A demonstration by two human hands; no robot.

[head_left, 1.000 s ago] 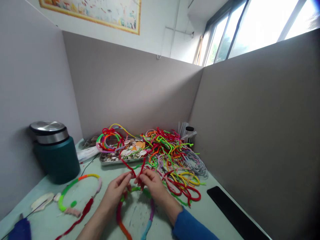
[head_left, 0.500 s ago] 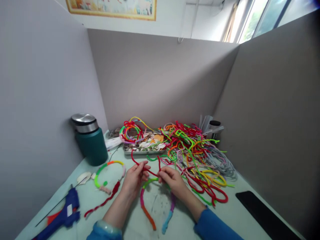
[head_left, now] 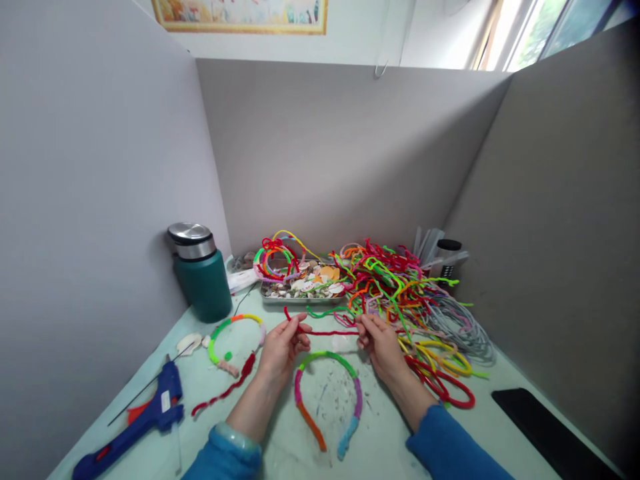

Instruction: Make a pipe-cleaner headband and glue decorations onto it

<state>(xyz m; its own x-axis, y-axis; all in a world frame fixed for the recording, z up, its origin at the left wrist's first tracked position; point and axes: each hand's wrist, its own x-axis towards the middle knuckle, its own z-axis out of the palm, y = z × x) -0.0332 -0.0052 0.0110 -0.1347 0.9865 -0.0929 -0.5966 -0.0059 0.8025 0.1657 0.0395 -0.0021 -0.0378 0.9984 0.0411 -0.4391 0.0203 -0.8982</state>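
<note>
Between my two hands a red pipe cleaner [head_left: 333, 333] is stretched out level above the table. My left hand [head_left: 284, 345] pinches it near one end, whose tip pokes up past the fingers. My right hand [head_left: 380, 343] is closed on its other side. Just below and nearer to me lies a headband [head_left: 359, 390] wrapped in green, purple, pink, orange and light blue, untouched. Left of my left hand lie a multicoloured ring [head_left: 213, 343] and a twisted dark red pipe cleaner [head_left: 225, 393].
A blue glue gun [head_left: 167, 397] and a teal bottle [head_left: 204, 287] stand left. Behind are a metal tray [head_left: 300, 301] of shells and a heap of pipe cleaners [head_left: 385, 277]. A black phone-like slab [head_left: 545, 427] lies right. Grey partitions [head_left: 340, 153] enclose the table.
My hands have moved apart, pulling the red pipe cleaner from a bent shape into a nearly straight line. The headband is now uncovered, and the whole view has shifted slightly.
</note>
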